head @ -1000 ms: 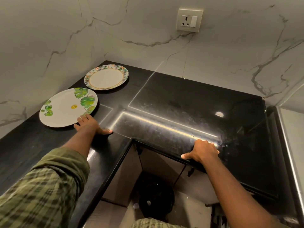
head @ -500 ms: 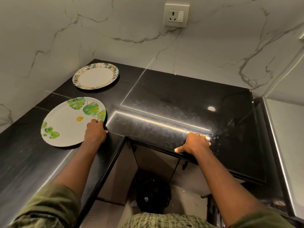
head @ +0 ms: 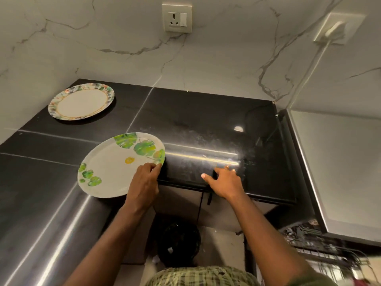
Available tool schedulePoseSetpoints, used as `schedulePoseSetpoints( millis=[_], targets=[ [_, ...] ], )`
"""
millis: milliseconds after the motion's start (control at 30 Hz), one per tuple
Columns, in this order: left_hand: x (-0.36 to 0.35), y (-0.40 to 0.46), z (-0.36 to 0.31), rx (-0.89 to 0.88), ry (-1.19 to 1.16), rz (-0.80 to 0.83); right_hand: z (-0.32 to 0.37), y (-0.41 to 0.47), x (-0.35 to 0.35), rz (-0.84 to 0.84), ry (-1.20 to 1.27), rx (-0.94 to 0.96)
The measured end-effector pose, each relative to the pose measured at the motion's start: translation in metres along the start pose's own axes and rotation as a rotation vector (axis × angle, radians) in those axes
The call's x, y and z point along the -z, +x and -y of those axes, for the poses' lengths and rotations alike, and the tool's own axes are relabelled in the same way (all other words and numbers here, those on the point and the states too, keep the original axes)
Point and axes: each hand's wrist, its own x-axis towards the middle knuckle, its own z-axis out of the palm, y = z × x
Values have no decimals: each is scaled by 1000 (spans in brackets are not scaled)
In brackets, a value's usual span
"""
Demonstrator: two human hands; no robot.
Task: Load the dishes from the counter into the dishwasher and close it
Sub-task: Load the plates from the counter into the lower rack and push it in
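Partly cut off, dishwasher rack [head: 321, 247]; left hand [head: 144, 182] grips leaf plate [head: 115, 164].

- My only view rides on the head, looking steeply down and forward at the black counter [head: 206, 120] corner, near, with the marble wall [head: 123, 38] behind.

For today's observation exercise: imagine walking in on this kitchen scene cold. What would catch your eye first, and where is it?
First, the leaf-patterned plate near the inner corner of the black counter, its near right rim gripped by the left hand. The right hand rests open at the counter's front edge. A second plate with a flowered rim lies flat in the far left corner, and a dishwasher rack shows at the lower right.
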Motion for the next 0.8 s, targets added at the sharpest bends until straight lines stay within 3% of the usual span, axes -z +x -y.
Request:
schedulePoseSetpoints(
  millis=[67, 133, 200, 267, 300, 433, 500, 600, 700, 800],
  targets=[
    [6, 1, -35, -113, 3, -5, -16, -10, 2, -104, 302, 21],
    [12, 2, -67, -195, 0, 5, -21, -24, 8, -107, 714, -32],
    [18, 2, -104, -311, -31, 15, -27, -33, 15, 72, 1144, -152],
    [19, 0, -141, -452, -71, 33, -39, -41, 23, 232, 1398, -208],
    [18, -2, -157, -511, -88, 48, -46, -43, 26, 235, 1488, -216],
    [-1, -8, -214, -664, -155, 131, -94, -54, 47, -120, 1578, -285],
    [-8, -7, -239, -747, -211, 148, -122, -66, 55, -219, 1590, -308],
    [-15, -10, -279, -877, -296, 93, -169, -86, 73, -418, 1691, -356],
    [-25, -15, -312, -922, -377, 44, -220, -108, 96, -654, 1718, -381],
    [-46, -9, -335, -931, -356, 153, -271, -137, 115, -884, 1710, -414]
  ],
)
